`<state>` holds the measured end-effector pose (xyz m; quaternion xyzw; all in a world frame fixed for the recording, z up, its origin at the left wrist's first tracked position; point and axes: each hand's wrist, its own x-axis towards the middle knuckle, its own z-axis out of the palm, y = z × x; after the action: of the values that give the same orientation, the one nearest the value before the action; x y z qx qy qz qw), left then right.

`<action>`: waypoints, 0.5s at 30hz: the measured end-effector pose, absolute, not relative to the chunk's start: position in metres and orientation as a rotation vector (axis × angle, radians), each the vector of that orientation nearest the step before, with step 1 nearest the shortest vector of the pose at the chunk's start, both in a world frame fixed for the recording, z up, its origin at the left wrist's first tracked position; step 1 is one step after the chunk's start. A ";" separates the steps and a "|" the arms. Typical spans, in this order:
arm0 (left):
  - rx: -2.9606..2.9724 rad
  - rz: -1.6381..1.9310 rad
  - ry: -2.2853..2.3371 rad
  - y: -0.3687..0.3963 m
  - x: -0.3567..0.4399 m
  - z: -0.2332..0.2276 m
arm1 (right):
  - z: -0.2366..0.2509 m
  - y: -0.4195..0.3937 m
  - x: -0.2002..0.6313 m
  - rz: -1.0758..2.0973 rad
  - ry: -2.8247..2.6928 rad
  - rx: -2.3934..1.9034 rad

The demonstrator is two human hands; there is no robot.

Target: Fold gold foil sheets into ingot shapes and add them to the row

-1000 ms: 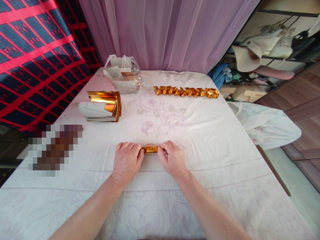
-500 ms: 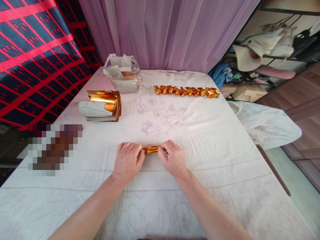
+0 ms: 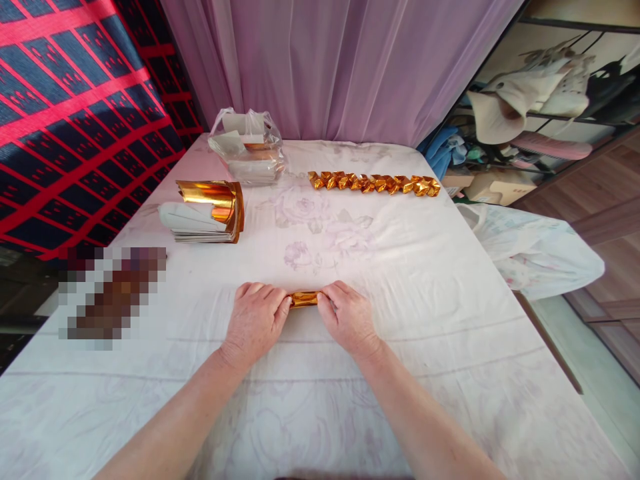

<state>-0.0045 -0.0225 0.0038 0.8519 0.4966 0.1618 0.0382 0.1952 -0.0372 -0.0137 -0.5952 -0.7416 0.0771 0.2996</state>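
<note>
Gripping a rolled strip of gold foil (image 3: pixel 304 299) by both ends: left hand (image 3: pixel 257 320) on the left end, right hand (image 3: pixel 350 319) on the right, thumbs and fingers closed on it, middle span exposed. Strip sits crosswise in front of the person, at or just over the table (image 3: pixel 425 267); can't tell if it touches the cloth.

Edges: both hands well inside the left and right table edges. Far edge runs up to a purple curtain (image 3: pixel 340 67). Row of folded gold pieces (image 3: pixel 375 183) lies along the far side, its right end near the right edge. Clear plastic bag (image 3: pixel 247 150) with papers inside is at the far left corner, near the curtain. Stack of foil sheets (image 3: pixel 205 213), gold top sheet curled, is in front of that bag, near the left edge. Pixelated patch (image 3: pixel 115 293) overlaps the left edge closer in; contents unreadable.

Room: open cloth from the knuckles out to the row, and wide stretches outboard of both hands. Nothing touches either one but the strip and maybe the cloth. Past the right edge: white bag (image 3: pixel 535 253), then shelving with a pale cap (image 3: pixel 500 107).
</note>
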 end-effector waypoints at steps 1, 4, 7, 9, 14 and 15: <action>2.616 0.500 1.519 -0.023 -0.004 0.003 | -0.013 -0.037 0.195 0.200 -1.989 -1.585; 2.622 0.510 1.503 -0.023 -0.003 0.003 | -0.013 -0.037 0.195 0.185 -2.010 -1.599; 2.637 0.503 1.514 -0.024 -0.002 0.003 | -0.013 -0.037 0.195 0.181 -2.005 -1.598; 2.642 0.498 1.533 -0.024 -0.001 0.003 | -0.013 -0.037 0.195 0.186 -2.010 -1.589; 2.641 0.496 1.563 -0.025 -0.001 0.005 | -0.013 -0.038 0.195 0.177 -2.032 -1.573; 2.635 0.499 1.564 -0.025 -0.001 0.006 | -0.013 -0.038 0.195 0.177 -2.033 -1.573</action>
<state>-0.0013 -0.0247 0.0057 0.8486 0.5037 0.1607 0.0185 0.1950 -0.0378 -0.0131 -0.5862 -0.7578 0.0661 0.2789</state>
